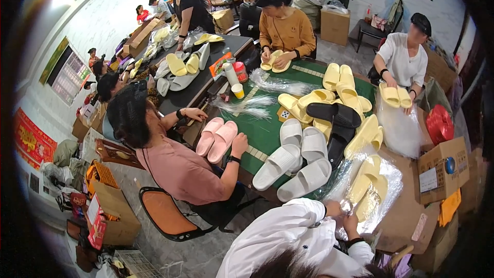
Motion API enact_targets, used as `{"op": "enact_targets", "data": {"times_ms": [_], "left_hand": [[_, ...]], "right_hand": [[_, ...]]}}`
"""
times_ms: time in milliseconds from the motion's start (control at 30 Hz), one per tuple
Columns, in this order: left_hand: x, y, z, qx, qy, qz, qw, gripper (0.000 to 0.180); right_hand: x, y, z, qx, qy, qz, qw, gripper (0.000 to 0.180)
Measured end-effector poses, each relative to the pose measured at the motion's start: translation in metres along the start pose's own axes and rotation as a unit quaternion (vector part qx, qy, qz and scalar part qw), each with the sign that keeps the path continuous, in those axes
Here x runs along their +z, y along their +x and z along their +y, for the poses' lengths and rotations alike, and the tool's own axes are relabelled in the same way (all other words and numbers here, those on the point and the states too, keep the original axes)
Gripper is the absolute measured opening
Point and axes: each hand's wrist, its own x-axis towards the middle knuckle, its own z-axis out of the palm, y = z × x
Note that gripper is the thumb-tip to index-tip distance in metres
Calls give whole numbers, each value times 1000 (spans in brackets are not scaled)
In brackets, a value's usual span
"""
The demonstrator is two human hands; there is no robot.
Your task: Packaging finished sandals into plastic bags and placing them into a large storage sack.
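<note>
Near the lower right of the table, my left hand (334, 209) and my right hand (352, 226) are close together at the near edge of a clear plastic bag (389, 185). Both look closed on its film, though the fingertips are partly hidden. Inside or beneath the film lies a pair of pale yellow slippers (368, 188), toes and soles partly veiled by glare. Left of the bag are grey slippers (303, 180). Black slippers (337, 118) and more yellow slippers (363, 134) lie just beyond.
A person in pink (185, 170) sits at left beside pink slippers (217, 140). Across the green table (257, 141), a person in orange (288, 28) and one in white (404, 62) hold yellow slippers. Cardboard boxes (443, 167) stand at right; an orange-backed chair (167, 211) at lower left.
</note>
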Motion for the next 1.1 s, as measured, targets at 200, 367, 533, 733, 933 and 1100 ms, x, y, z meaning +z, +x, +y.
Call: {"op": "enact_targets", "data": {"times_ms": [200,367,533,733,933,1100], "left_hand": [[-7,-10,4,49,38,-22,998,36],[7,-6,-6,194,131,-52,971,29],[15,4,-33,226,168,-84,956,26],[-37,-24,7,119,38,-169,978,26],[-11,-13,-3,242,190,-155,939,27],[0,-17,-16,187,154,-133,961,25]], "right_hand": [[0,10,4,107,6,-83,991,60],[4,2,13,125,-75,-85,986,38],[-19,-11,4,31,-115,-4,993,29],[-32,-24,9,176,-94,-19,980,28],[-8,-43,12,123,-50,72,989,25],[-6,-49,-2,140,-56,0,989,30]]}}
